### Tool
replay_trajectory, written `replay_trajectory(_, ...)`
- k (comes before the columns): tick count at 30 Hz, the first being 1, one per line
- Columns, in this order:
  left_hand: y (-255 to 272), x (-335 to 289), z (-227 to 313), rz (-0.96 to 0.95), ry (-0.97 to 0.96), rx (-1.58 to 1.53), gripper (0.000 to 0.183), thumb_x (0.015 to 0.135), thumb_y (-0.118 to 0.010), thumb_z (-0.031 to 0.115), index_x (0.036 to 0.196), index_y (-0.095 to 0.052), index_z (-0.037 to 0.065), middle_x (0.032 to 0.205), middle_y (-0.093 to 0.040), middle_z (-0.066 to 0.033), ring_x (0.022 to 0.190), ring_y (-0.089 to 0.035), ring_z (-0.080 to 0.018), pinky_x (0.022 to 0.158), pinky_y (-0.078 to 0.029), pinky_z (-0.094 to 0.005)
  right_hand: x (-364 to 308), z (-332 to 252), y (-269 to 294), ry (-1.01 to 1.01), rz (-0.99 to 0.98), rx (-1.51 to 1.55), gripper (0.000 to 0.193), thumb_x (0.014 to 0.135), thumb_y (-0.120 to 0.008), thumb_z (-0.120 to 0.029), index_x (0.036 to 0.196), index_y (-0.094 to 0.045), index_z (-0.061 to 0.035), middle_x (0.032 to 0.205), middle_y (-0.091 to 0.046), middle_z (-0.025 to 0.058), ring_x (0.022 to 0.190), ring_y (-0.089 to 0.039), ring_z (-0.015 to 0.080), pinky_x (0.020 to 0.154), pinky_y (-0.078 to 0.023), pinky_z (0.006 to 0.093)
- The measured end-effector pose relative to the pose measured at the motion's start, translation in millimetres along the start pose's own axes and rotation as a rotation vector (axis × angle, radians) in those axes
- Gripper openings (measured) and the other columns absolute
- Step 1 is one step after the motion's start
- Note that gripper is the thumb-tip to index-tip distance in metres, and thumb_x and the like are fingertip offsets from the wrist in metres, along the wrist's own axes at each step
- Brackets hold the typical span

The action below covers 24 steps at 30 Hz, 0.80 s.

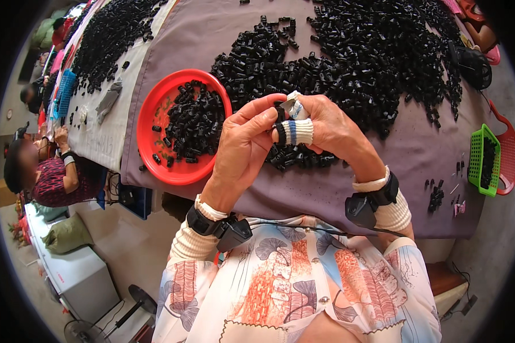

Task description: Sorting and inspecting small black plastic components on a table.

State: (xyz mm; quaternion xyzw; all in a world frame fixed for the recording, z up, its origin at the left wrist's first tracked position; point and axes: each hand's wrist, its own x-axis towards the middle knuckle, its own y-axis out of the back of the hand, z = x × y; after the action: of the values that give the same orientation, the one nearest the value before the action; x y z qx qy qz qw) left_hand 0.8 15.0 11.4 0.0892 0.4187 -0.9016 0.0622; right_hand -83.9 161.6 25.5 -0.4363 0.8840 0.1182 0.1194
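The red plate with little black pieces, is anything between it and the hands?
Nothing visible does. Both hands, left hand and right hand, pinch a small black piece just right of the red plate, with only bare purple cloth between.

You are seeing only a few packages, all far off to the left of your left hand (243,143). A stuffed olive-green sack (66,234) is lying on its side on a white cabinet (83,274) below the neighbouring table. Pale green bulging sacks (43,31) are sitting piled at the far upper left, blurred toward the rim. No screens or signs are showing; any labels are too small for you to make out.
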Motion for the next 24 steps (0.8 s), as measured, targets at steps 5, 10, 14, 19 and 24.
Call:
replay_trajectory(5, -0.7, 1.1, -1.8, 0.021, 0.002, 0.031, 0.026, 0.089, -0.051, 0.003, 0.113, -0.055, -0.005, 0.101, -0.061, -0.0105, 0.089, -0.059, -0.0130, 0.080, -0.049, -0.0276, 1.1, 3.6, 0.8, 0.009, -0.016, -0.032, 0.036, 0.070, -0.072, -0.036, 0.073, -0.052, -0.0056, 0.055, -0.046, -0.0017, 0.042, -0.044, 0.0066, 0.037, -0.034, 0.0221)
replay_trajectory(10, -1.7, 1.4, -4.4, 0.038, -0.023, 0.059, 0.026, 0.088, -0.052, 0.002, 0.113, -0.055, -0.005, 0.101, -0.061, -0.0096, 0.089, -0.059, -0.0124, 0.079, -0.049, -0.0267, 0.7, 6.4, 0.5, 0.029, -0.022, -0.030, 0.034, 0.071, -0.071, -0.033, 0.072, -0.053, -0.0044, 0.055, -0.047, -0.0012, 0.043, -0.044, 0.0074, 0.038, -0.034, 0.0232)
replay_trajectory(14, -1.8, 1.3, -4.1, 0.057, -0.047, 0.116, 0.025, 0.088, -0.053, 0.002, 0.111, -0.056, -0.004, 0.099, -0.062, -0.0086, 0.083, -0.058, -0.0092, 0.071, -0.049, -0.0216, -1.9, 0.0, -1.7, 0.096, -0.014, -0.015, 0.034, 0.073, -0.069, -0.033, 0.072, -0.055, -0.0016, 0.059, -0.050, 0.0010, 0.049, -0.046, 0.0107, 0.045, -0.037, 0.0270)
replay_trajectory(19, -2.7, -0.3, -4.3, 0.083, -0.045, 0.153, 0.024, 0.088, -0.053, 0.002, 0.110, -0.057, -0.004, 0.098, -0.062, -0.0076, 0.078, -0.057, -0.0067, 0.063, -0.047, -0.0180, -1.2, 3.3, -1.9, 0.138, 0.017, -0.115, 0.035, 0.073, -0.069, -0.033, 0.074, -0.057, -0.0005, 0.060, -0.050, 0.0027, 0.053, -0.046, 0.0125, 0.049, -0.038, 0.0296)
replay_trajectory(24, 0.8, 0.3, -1.8, 0.044, -0.048, 0.156, 0.025, 0.087, -0.054, 0.002, 0.111, -0.057, -0.005, 0.098, -0.062, -0.0079, 0.079, -0.057, -0.0073, 0.065, -0.048, -0.0186, -2.3, -1.4, -0.8, 0.133, -0.018, -0.074, 0.034, 0.074, -0.069, -0.033, 0.073, -0.056, -0.0009, 0.060, -0.050, 0.0023, 0.053, -0.045, 0.0109, 0.047, -0.037, 0.0290)
